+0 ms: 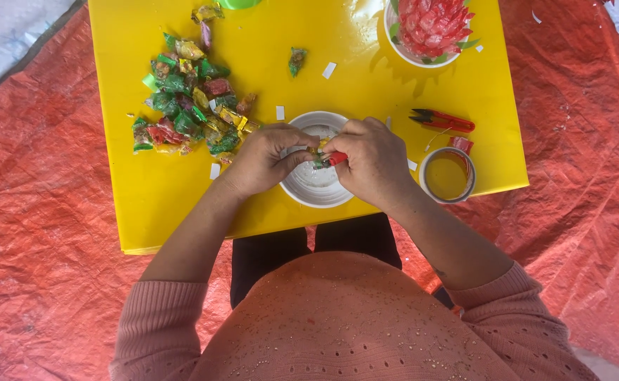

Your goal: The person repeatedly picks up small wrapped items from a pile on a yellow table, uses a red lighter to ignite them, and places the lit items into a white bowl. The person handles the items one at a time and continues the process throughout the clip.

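wrapped sweets, small ones in red, green and yellow foil (321, 154), sit pinched between both hands directly above a shallow white plastic bowl (314, 185) at the near edge of the low yellow square table (366, 85). the left hand (263, 161) and the right hand (371, 161) are drawn together, fingertips nearly meeting, each closed on an end of that little cluster of sweets; how many pieces are in the grip is hard to tell, since the fingers cover most of them. the white bowl under the hands looks bare inside apart from what they hold over it. just right of the right hand lies a roll of clear sticky tape (448, 175), and beyond it a pair of red-handled thread snips (442, 119). small white paper scraps (329, 70) are scattered over the tabletop. to the left lies a loose heap of more wrapped sweets in mixed colours (189, 106), still large, with one stray sweet (296, 61) lying apart from it. at the far right edge stands a second white bowl (393, 42) already covered by a dome of red sweets with green at its rim (431, 25). judging from this, one piece looks finished, while the near one appears barely begun, with most of the heap unused. the table stands on an orange-red woven tarpaulin (578, 183).
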